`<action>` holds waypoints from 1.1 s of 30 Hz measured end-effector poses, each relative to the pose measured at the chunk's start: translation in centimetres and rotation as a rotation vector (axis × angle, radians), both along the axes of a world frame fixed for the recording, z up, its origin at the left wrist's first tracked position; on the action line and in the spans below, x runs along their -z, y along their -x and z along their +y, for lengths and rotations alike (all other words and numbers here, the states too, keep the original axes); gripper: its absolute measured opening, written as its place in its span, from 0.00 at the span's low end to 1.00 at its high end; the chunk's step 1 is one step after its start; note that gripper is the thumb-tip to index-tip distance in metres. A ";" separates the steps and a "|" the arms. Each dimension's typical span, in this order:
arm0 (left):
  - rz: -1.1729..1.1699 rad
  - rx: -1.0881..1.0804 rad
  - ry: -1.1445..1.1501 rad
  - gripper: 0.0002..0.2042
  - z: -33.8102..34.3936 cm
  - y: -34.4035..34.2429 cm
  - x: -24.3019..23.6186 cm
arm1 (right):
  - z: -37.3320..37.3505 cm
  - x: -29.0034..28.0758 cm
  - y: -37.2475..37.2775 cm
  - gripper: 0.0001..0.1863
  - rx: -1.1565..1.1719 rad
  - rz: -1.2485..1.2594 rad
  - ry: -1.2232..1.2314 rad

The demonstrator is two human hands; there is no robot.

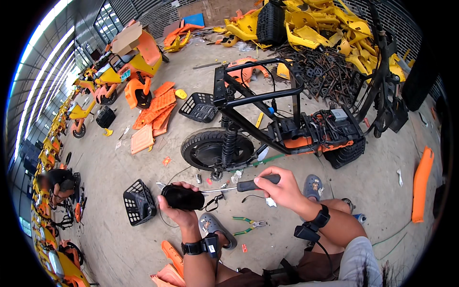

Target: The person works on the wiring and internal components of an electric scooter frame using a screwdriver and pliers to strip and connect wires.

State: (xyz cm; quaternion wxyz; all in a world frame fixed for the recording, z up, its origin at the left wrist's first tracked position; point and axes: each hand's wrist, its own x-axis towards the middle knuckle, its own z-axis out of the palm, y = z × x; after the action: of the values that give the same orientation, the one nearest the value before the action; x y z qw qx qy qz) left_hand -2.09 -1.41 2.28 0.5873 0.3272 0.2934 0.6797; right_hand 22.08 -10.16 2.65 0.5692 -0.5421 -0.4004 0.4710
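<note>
My left hand grips a glossy black oval part at lower centre. My right hand is closed round the dark handle of a screwdriver; its metal shaft reaches left to the black part, where the exact tip is hard to see. Pliers with green handles lie on the floor between my feet. Just above my hands stands a stripped black scooter frame with a rear wheel and exposed wiring.
Black baskets and orange panels lie on the concrete floor. Yellow-orange scooters line the left, where a person crouches. Yellow scrap and dark metal parts are heaped behind; an orange strip lies right.
</note>
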 end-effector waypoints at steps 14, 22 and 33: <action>0.097 0.016 -0.008 0.31 0.2 0.2 0.6 | -0.8 -0.9 -0.2 0.13 -0.033 -0.310 -0.158; 0.118 -0.005 -0.015 0.31 0.4 0.1 0.7 | -1.1 -1.0 -0.1 0.15 -0.090 -0.570 -0.411; 0.109 0.010 -0.060 0.30 0.5 0.5 1.0 | -0.9 -0.8 0.0 0.19 -0.124 -0.409 -0.489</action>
State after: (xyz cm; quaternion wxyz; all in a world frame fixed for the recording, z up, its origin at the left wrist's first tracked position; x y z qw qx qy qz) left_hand -2.56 -0.89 1.23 0.5639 0.3825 0.3029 0.6662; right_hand 22.06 -11.05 3.43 0.5606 -0.4472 -0.6401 0.2758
